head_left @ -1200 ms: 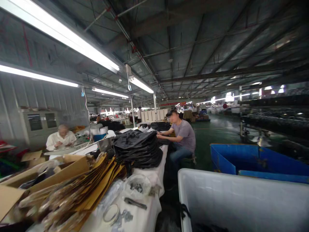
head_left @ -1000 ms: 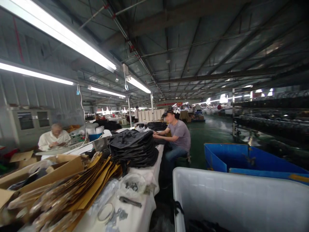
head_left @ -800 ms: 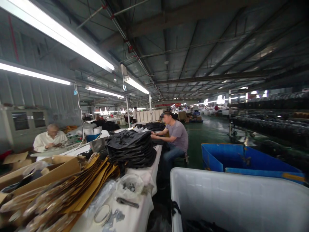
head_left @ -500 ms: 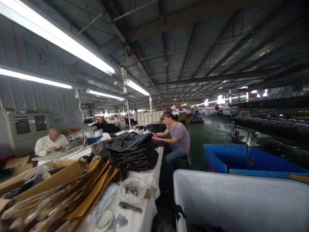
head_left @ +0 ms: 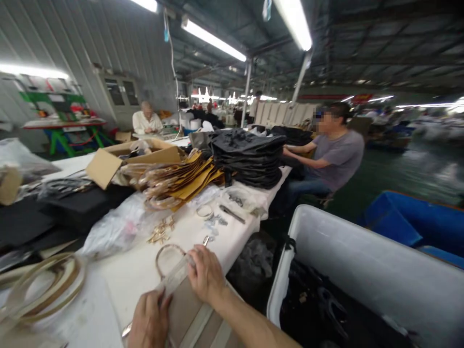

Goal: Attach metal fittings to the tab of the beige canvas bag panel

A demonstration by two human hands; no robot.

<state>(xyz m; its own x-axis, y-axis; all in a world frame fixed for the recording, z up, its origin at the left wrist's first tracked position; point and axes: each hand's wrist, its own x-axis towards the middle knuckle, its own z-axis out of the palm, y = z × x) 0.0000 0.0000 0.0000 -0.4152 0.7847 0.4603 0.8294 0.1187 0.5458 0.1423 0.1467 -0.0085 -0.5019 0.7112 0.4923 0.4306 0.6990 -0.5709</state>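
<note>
Hands on the beige piece [head_left: 188, 314] with its ring handle [head_left: 169, 251].
Keep your right hand [head_left: 206, 275] fingers pressed flat beside the ring; the left hand [head_left: 148, 321] fingers curl, pinching the piece's near edge against the desk [head_left: 123, 275].

Long fluorescent tubes [head_left: 294, 21] light a corrugated grey wall [head_left: 72, 43], a dark green floor [head_left: 391, 169] and a white-clothed worktable [head_left: 126, 270].

2 hands [head_left: 206, 275], 2 co-workers [head_left: 335, 145], 1 white bin [head_left: 362, 270], 1 cardboard box [head_left: 105, 164]
</note>
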